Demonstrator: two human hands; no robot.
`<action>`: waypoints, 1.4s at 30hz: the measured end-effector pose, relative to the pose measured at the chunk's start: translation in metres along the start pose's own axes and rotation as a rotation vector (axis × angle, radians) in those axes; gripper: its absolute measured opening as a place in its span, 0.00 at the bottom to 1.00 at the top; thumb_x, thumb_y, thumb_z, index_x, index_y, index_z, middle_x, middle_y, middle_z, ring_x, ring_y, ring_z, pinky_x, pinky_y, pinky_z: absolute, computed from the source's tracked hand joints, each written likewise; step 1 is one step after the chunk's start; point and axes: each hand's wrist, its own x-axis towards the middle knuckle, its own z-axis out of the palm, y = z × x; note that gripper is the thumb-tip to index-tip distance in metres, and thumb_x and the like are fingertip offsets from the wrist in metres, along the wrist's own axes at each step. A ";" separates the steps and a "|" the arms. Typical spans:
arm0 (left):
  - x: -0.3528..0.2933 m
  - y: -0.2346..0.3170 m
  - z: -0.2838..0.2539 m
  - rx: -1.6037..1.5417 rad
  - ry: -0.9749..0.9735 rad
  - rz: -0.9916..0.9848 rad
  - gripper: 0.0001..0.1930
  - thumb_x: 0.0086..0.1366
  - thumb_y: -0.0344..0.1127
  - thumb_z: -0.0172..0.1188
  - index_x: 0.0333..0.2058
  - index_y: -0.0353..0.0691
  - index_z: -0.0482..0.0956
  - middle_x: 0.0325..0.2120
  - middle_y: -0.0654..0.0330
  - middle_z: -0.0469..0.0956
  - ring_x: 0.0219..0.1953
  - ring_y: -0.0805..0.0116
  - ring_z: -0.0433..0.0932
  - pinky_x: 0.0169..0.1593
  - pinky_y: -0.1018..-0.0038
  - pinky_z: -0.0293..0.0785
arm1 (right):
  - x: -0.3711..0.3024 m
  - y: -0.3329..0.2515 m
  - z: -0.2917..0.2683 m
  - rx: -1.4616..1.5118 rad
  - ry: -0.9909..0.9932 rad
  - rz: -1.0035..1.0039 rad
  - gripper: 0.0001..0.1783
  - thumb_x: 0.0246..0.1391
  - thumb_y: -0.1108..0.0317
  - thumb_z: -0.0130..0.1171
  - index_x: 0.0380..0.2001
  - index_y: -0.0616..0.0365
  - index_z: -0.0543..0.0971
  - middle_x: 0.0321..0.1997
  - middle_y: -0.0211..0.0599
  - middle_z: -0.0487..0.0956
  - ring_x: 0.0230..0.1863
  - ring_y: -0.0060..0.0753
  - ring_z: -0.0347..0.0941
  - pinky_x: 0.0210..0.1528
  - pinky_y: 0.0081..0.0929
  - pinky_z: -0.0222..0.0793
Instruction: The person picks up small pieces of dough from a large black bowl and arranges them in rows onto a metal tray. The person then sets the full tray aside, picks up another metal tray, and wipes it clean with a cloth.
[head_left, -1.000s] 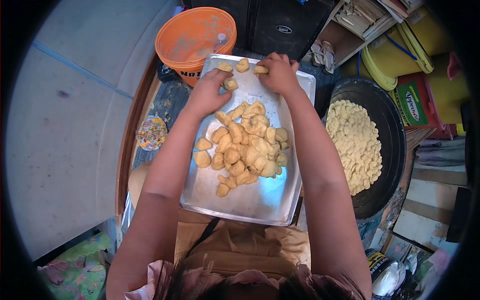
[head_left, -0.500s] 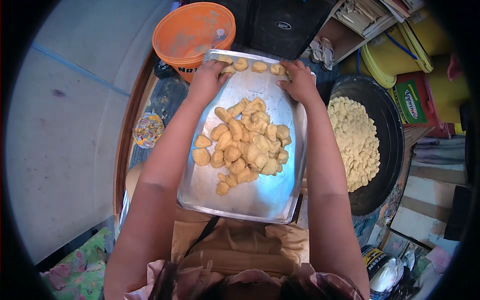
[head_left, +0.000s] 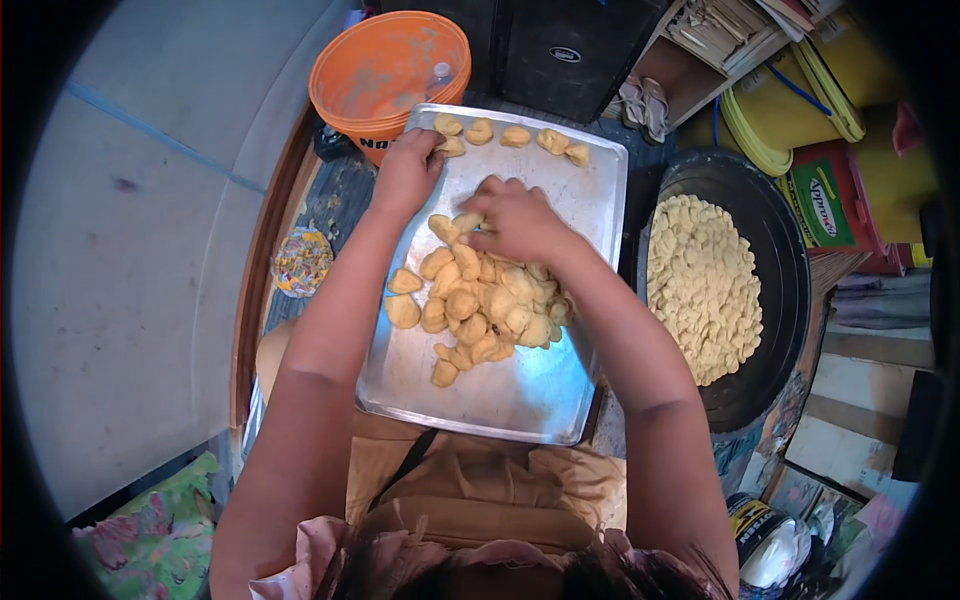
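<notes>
A metal baking tray (head_left: 400, 372) lies in front of me, with a heap of yellowish dough pieces (head_left: 490, 300) in its middle. Along its far edge is a row of separate dough pieces (head_left: 514, 136). My left hand (head_left: 408, 172) is at the tray's far left corner, fingers closed on a dough piece (head_left: 452, 147) below the row's left end. Over the far part of the heap, my right hand (head_left: 520, 222) has its thumb and fingers around another dough piece (head_left: 466, 223). Its palm hides part of the heap.
Right of the tray, a round black basin (head_left: 783, 290) holds a big mass of small dough pieces (head_left: 703, 290). An orange bucket (head_left: 345, 95) stands beyond the far left corner. A black speaker-like box (head_left: 560, 75), a shelf (head_left: 690, 85) and yellow containers (head_left: 770, 125) stand behind.
My right hand has left the right end of the far row, where a dough piece now lies uncovered, and moved nearer and leftward onto the heap. My left hand stays near the far left corner.
</notes>
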 end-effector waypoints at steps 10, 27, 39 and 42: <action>-0.016 0.035 -0.027 -0.215 -0.247 0.147 0.17 0.54 0.37 0.62 0.43 0.38 0.78 0.39 0.53 0.74 0.47 0.51 0.71 0.50 0.62 0.68 | 0.035 0.039 0.003 0.298 0.267 0.310 0.16 0.43 0.66 0.64 0.39 0.55 0.80 0.48 0.47 0.76 0.47 0.47 0.74 0.50 0.37 0.69; 0.017 0.050 0.033 0.150 -0.250 0.395 0.14 0.55 0.42 0.61 0.40 0.45 0.81 0.38 0.63 0.75 0.47 0.60 0.70 0.51 0.61 0.64 | -0.010 0.074 -0.012 0.190 0.357 0.345 0.18 0.41 0.71 0.65 0.39 0.62 0.78 0.40 0.49 0.78 0.43 0.44 0.77 0.46 0.31 0.72; 0.026 0.057 0.037 0.140 -0.291 0.351 0.12 0.53 0.35 0.62 0.38 0.44 0.80 0.38 0.63 0.76 0.42 0.61 0.73 0.47 0.65 0.65 | -0.015 0.067 -0.005 -0.074 0.580 0.327 0.16 0.44 0.67 0.62 0.40 0.55 0.79 0.39 0.40 0.77 0.43 0.46 0.74 0.46 0.40 0.70; 0.027 0.056 0.037 0.190 -0.249 0.369 0.11 0.54 0.35 0.61 0.37 0.44 0.80 0.38 0.63 0.76 0.42 0.62 0.73 0.47 0.66 0.64 | -0.014 0.062 -0.006 -0.044 0.573 0.202 0.14 0.44 0.70 0.61 0.38 0.56 0.79 0.40 0.41 0.75 0.41 0.46 0.74 0.44 0.39 0.71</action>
